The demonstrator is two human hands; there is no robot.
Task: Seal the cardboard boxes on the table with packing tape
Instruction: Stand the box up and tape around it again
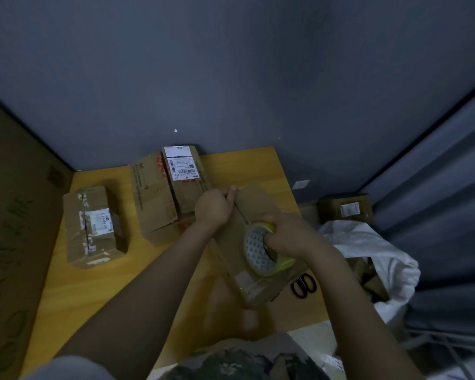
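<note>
Left hand (213,205) grips the far edge of the cardboard box (254,242) while right hand (288,233) fingers (270,238) clutch the tape roll (263,249) on top.

I read "503-603-12" on the white label (182,163) of the twelve o'clock box (188,196); the nine o'clock box (93,242) has a sticker (99,222) that seems to say "107 P02".

Grey short sleeve (74,368), bare forearms (154,275) (camouflage cloth (231,363) below).

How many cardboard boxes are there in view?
5. On the table: left box, printed box and labelled box at the back, front box being taped; off it, far-right box. More may be hidden.
</note>
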